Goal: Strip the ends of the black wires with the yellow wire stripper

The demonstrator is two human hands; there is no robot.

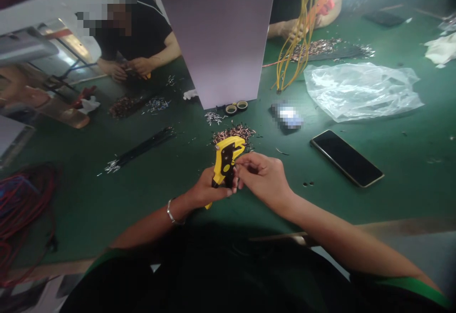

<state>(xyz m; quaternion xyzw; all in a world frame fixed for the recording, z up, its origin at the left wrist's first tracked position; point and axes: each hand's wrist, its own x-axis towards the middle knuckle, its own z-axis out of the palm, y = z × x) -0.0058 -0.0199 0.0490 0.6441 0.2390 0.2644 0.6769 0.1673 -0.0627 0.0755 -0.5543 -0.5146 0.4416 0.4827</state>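
Observation:
My left hand (208, 189) is wrapped round the handles of a yellow and black wire stripper (225, 158), whose jaws point away from me. Close against the stripper's right side, the thumb and fingers of my right hand (261, 175) are pinched together. Whatever lies between those fingertips is too small to make out. Just beyond the tool is a heap of short copper-coloured wire pieces (245, 132), partly hidden by it. A small pile of silvery bits (213, 118) sits behind that heap.
Black wires with bare ends (142, 149) lie to the left. On the right are a phone (347, 157) and a clear plastic bag (359, 90). An upright panel (221, 37) stands ahead. Red cables (26, 208) are coiled at far left. Other people work across the table.

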